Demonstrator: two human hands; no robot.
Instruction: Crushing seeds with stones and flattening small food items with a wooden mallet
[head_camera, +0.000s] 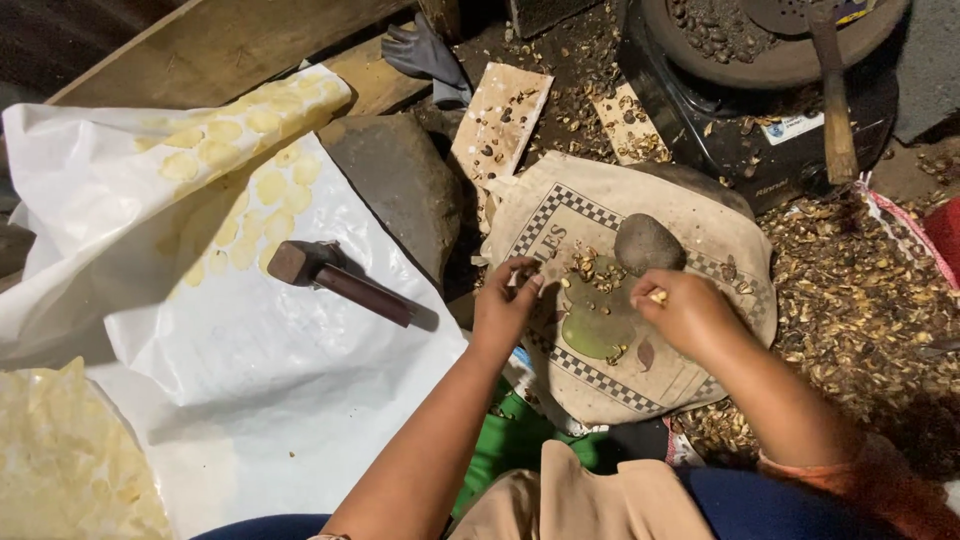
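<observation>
The left hand (505, 305) pinches a small brown seed (549, 270) between thumb and fingers (528, 285); its long axis cannot be told. The right hand (685, 310) is clenched round a pale kernel (658, 296) showing at its fingertips. Both hover over a beige cloth sack (700, 240) with a checkered border, and a rounded grey stone (648, 243) lies just beyond the right fingers. Well left of the left fingers, a brown hammer (335, 278) rests on white sheeting (280, 360), head pointing up-left.
</observation>
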